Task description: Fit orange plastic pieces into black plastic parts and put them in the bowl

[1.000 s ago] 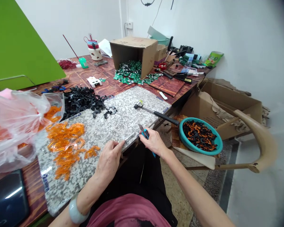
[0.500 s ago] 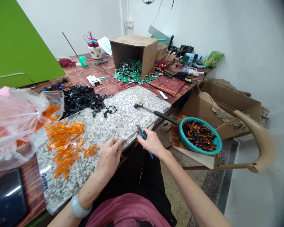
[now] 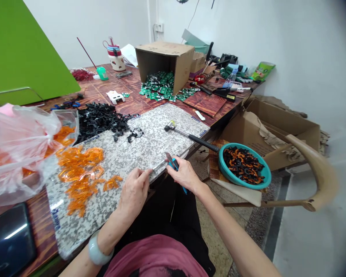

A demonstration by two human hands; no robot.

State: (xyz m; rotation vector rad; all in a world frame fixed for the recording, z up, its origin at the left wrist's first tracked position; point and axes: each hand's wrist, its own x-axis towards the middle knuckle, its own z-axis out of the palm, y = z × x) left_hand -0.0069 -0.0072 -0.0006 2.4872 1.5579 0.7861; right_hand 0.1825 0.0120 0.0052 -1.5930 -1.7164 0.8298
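Utility knife (image 3: 173, 164): blue body with dark inlay; grey blade exposed and pointing toward the upper left; located just right of the frame's centre, below mid-height, at the near edge of the speckled board (image 3: 118, 152).
Thin rod (image 3: 159, 166): straight, slender, pale and shiny; lies along the board's near edge, between the two hands. Material: cannot be determined from this view.
Right hand (image 3: 187, 175): fingers closed around the knife body; blade clear of the fingers. The fingertips are near the rod's far end; whether they touch it cannot be told.
Left hand (image 3: 134, 190): thumb and index finger together, clamped on the rod's near end; remaining fingers curled. A pale bangle (image 3: 98, 250) encircles the wrist.
Hammer (image 3: 203, 142): head on the board, right of centre; black handle extends to the rim of the teal basin (image 3: 224, 174).
Basin contents: mixed black and orange pieces (image 3: 243, 165).
Board, left of frame: translucent orange parts (image 3: 80, 163) in a loose heap; black parts (image 3: 98, 120) piled at the rear edge.
Carton (image 3: 185, 71): upper centre, on its side, green circuit boards (image 3: 158, 87) spilling from the opening.
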